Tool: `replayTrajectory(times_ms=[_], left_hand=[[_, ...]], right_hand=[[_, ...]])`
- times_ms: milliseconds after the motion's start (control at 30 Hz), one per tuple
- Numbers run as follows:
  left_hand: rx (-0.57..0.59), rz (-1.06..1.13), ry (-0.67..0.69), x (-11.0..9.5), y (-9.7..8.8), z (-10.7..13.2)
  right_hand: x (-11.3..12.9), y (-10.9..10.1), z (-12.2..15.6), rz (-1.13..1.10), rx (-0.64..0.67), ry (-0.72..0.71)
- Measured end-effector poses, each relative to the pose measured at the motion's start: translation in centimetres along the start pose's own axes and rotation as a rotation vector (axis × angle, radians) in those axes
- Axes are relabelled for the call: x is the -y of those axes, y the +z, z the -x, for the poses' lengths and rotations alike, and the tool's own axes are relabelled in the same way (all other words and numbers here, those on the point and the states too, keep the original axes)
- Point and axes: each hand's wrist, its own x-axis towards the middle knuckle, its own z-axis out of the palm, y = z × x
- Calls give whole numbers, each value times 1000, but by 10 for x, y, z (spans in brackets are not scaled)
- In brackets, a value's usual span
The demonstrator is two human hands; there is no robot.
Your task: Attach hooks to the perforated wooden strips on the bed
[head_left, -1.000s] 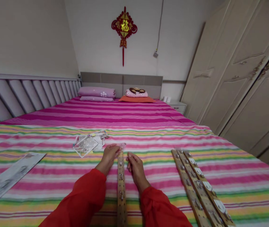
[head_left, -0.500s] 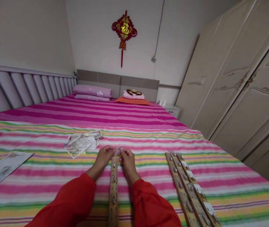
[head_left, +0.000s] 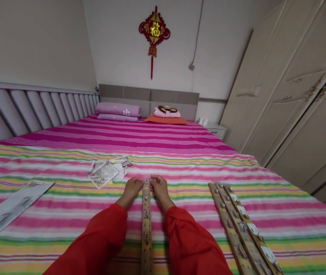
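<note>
A long, narrow tan strip with rows of small holes lies lengthwise in front of me, with several small shiny metal pieces spaced along it. At its far end is a small clear plastic packet, its contents too small to make out. My left hand pinches the packet's left side, thumb and fingers closed. From the right, my right hand closes its fingertips on the opposite side. Both hands are at the strip's far end, and their fingertips partly hide it.
Three similar strips lie side by side at right, one bearing white round pieces. Clear packets are piled beyond my left hand. A long flat packet lies at far left. Everything rests on a striped bedsheet.
Both hands have lowered the small clear packet onto the strip's far end, and the right fingers have straightened along its side. The whole view has shifted slightly.
</note>
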Motion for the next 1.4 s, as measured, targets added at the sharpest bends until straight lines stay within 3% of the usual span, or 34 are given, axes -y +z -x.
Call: replayTrajectory(times_ms=[267, 667, 900, 1167, 1400], left_hand=[[-2, -57, 7, 8, -1, 3], [-42, -54, -11, 10, 1, 5], [-47, 32, 16, 1, 5, 8], [-7, 98, 49, -16, 6, 11], [137, 42, 125, -31, -4, 10]], right_hand=[[-16, -2, -3, 27, -14, -9], [-21, -5, -1, 56, 2, -17], [-6, -3, 7, -19, 68, -29], [8, 1, 14, -110, 53, -17], [28, 3, 10, -25, 84, -118]])
